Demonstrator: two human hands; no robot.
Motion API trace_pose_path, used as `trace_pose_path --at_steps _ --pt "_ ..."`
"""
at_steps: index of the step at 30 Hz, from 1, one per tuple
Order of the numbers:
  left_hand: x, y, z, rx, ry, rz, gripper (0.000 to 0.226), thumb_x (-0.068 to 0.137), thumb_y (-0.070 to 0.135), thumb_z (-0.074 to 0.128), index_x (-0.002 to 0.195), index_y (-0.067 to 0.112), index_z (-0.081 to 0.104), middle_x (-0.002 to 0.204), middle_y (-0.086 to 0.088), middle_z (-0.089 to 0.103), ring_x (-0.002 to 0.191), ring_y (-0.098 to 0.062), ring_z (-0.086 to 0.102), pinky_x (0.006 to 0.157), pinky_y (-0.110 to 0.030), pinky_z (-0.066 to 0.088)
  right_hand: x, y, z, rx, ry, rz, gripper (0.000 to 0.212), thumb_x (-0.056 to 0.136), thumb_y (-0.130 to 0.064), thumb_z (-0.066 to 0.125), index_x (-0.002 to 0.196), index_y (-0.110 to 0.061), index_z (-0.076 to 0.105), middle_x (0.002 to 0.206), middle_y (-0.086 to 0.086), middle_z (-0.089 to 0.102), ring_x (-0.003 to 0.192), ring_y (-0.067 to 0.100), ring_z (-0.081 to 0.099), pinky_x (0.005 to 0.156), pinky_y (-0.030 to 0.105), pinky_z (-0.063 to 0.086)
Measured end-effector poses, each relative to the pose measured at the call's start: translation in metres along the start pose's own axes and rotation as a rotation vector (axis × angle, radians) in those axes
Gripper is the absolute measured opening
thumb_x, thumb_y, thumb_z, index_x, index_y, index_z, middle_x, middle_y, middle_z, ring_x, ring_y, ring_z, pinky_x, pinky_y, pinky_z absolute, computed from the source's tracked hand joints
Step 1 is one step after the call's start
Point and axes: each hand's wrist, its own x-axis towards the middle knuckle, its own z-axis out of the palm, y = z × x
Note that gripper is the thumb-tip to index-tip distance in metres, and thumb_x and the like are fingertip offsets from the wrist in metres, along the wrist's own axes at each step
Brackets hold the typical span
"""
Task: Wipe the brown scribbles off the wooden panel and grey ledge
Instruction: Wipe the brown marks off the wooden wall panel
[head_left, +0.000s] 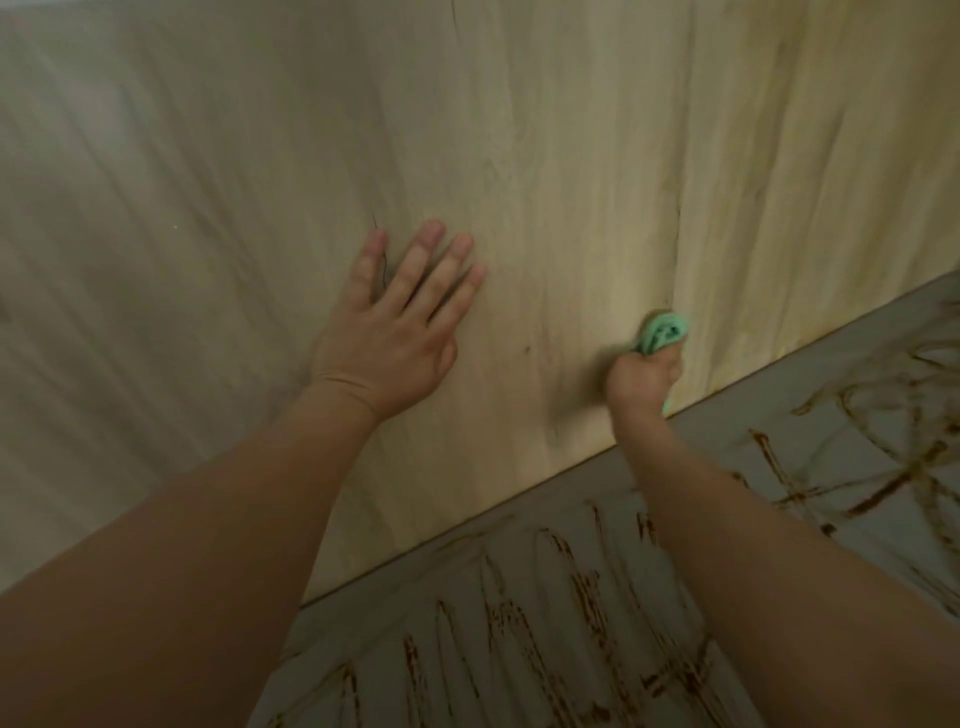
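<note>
Grey ledge (831, 374) bearing brown scribbles (584, 582)

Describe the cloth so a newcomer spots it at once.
Start at the big pale wooden panel filling most of the view, and follow its lower edge to the scribbled grey ledge. Just above that seam the right hand grips a small bunched cloth against the wood. It is the only mint-green thing in view.

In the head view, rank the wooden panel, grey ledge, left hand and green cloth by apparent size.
1. wooden panel, fills most of the frame
2. grey ledge
3. left hand
4. green cloth, partly hidden in the right hand
</note>
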Motion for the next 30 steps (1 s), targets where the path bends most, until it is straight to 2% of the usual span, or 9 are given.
trace_pose_path --at_steps 4,7,11,15,18,23,25,27,30 --pt "-0.001 -0.001 0.001 -0.001 -0.025 0.003 0.064 0.101 0.033 0.034 0.162 0.014 0.03 0.17 -0.012 0.023 0.157 -0.036 0.02 0.122 -0.068 0.017 -0.02 0.037 0.019 0.164 0.102 0.299 0.062 0.1 -0.016 0.044 0.16 -0.019 0.03 0.147 0.015 0.053 0.128 0.038 0.054 0.113 0.048 0.041" --pt "-0.002 -0.001 -0.001 -0.024 -0.029 0.001 0.064 0.101 0.033 0.034 0.162 0.014 0.03 0.17 -0.01 0.023 0.157 -0.035 0.019 0.123 -0.066 0.015 -0.084 0.056 0.043 0.252 0.091 0.427 0.049 0.103 -0.017 0.046 0.152 -0.015 0.042 0.132 0.009 0.058 0.114 0.035 0.058 0.103 0.041 0.047" --pt "-0.001 -0.002 -0.004 -0.037 -0.007 0.004 0.064 0.101 0.031 0.035 0.162 0.014 0.03 0.17 -0.011 0.023 0.157 -0.035 0.019 0.123 -0.066 0.016 -0.06 0.065 0.034 0.15 0.072 0.322 0.051 0.107 -0.017 0.041 0.157 -0.009 0.035 0.148 0.022 0.052 0.129 0.04 0.054 0.108 0.041 0.043" --pt "-0.002 -0.001 0.0 -0.036 0.016 0.007 0.064 0.101 0.031 0.034 0.162 0.012 0.03 0.17 -0.012 0.024 0.157 -0.036 0.02 0.122 -0.067 0.017 0.026 0.052 -0.01 0.031 0.076 0.22 0.053 0.11 -0.02 0.038 0.161 -0.01 0.027 0.155 0.018 0.047 0.14 0.037 0.047 0.116 0.039 0.034" --pt "-0.001 -0.003 0.003 -0.019 0.016 0.014 0.063 0.102 0.031 0.034 0.162 0.011 0.03 0.169 -0.013 0.024 0.156 -0.037 0.021 0.121 -0.068 0.018 0.05 0.052 -0.019 0.092 0.072 0.316 0.051 0.111 -0.025 0.038 0.16 -0.014 0.033 0.154 0.013 0.049 0.139 0.033 0.049 0.117 0.041 0.039" --pt "-0.004 -0.002 0.002 -0.035 0.004 -0.003 0.063 0.101 0.03 0.036 0.161 0.013 0.032 0.169 -0.011 0.025 0.156 -0.036 0.022 0.121 -0.068 0.019 -0.051 0.063 0.011 0.176 -0.089 0.385 0.046 0.109 -0.015 0.039 0.154 -0.008 0.038 0.146 0.014 0.054 0.129 0.034 0.058 0.087 0.035 0.046" --pt "-0.001 0.001 0.001 -0.04 0.005 -0.011 0.063 0.101 0.03 0.037 0.161 0.013 0.034 0.169 -0.011 0.026 0.156 -0.036 0.022 0.121 -0.068 0.019 -0.056 0.058 0.026 0.127 0.015 0.43 0.049 0.108 -0.017 0.039 0.155 -0.005 0.034 0.147 0.018 0.052 0.13 0.038 0.055 0.097 0.039 0.048" --pt "0.003 0.001 -0.002 -0.04 0.004 -0.001 0.063 0.101 0.03 0.037 0.16 0.012 0.034 0.169 -0.012 0.027 0.156 -0.036 0.023 0.122 -0.067 0.018 -0.041 0.048 0.031 0.161 0.051 0.487 0.061 0.102 -0.034 0.035 0.157 -0.009 0.031 0.148 0.014 0.05 0.128 0.037 0.053 0.108 0.045 0.046" --pt "0.0 -0.004 0.0 -0.009 -0.005 0.004 0.063 0.101 0.03 0.035 0.161 0.011 0.032 0.169 -0.013 0.026 0.156 -0.036 0.022 0.123 -0.066 0.014 -0.021 0.049 0.043 0.161 -0.023 0.517 0.059 0.101 -0.035 0.042 0.156 -0.015 0.034 0.139 0.002 0.051 0.117 0.032 0.056 0.105 0.05 0.049"
